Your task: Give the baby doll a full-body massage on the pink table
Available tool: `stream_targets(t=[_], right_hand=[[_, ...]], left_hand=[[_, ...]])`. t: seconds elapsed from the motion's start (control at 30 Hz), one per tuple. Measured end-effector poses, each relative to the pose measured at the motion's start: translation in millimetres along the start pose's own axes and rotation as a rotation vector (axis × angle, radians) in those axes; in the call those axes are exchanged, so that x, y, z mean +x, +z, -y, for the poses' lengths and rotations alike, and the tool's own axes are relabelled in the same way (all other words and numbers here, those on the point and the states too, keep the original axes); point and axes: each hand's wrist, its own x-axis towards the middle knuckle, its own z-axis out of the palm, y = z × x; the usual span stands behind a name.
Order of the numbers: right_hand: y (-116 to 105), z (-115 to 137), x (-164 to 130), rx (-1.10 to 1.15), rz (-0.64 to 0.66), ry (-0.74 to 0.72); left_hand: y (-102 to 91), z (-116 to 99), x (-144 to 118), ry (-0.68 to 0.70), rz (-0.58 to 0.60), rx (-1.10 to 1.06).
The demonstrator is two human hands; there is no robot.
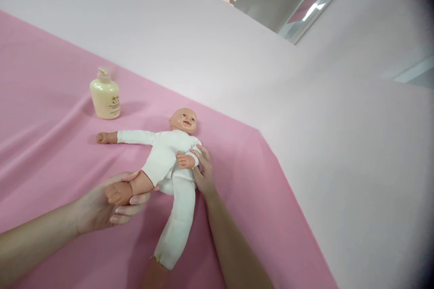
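A baby doll (183, 201) with a white cloth body lies on its back on a pink cloth (68, 153). Its bald head points away from me, and one arm stretches out to the left. My left hand (101, 207) is closed around the lower part of one leg, just behind the foot, and holds that leg raised and bent. On the right, my right hand (205, 174) grips the doll's side and bent arm, with the fingers over the sleeve and the thumb near the doll's wrist. The other leg extends toward me, its foot partly out of the picture.
A pale yellow pump bottle (106, 99) stands upright on the cloth, beyond the doll's outstretched arm. White walls (237, 76) rise behind and to the right of the pink surface. A window (271, 0) opens in the wall at the top.
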Motion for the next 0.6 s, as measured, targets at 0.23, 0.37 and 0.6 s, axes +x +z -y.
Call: stream_targets(t=[0.23, 0.37, 0.6], right_hand=[[0.2, 1.0, -0.1, -0.041, 0.032, -0.007], [0.0, -0.4, -0.4, -0.078, 0.050, -0.030], [-2.4, -9.7, -0.1, -0.217, 0.084, -0.111]], left_hand=[[-6.0, 5.0, 4.5, 0.017, 0.167, -0.212], [-5.4, 6.7, 5.8, 0.028, 0.113, -0.229], [-2.0, 0.1, 1.8, -0.031, 0.076, -0.158]])
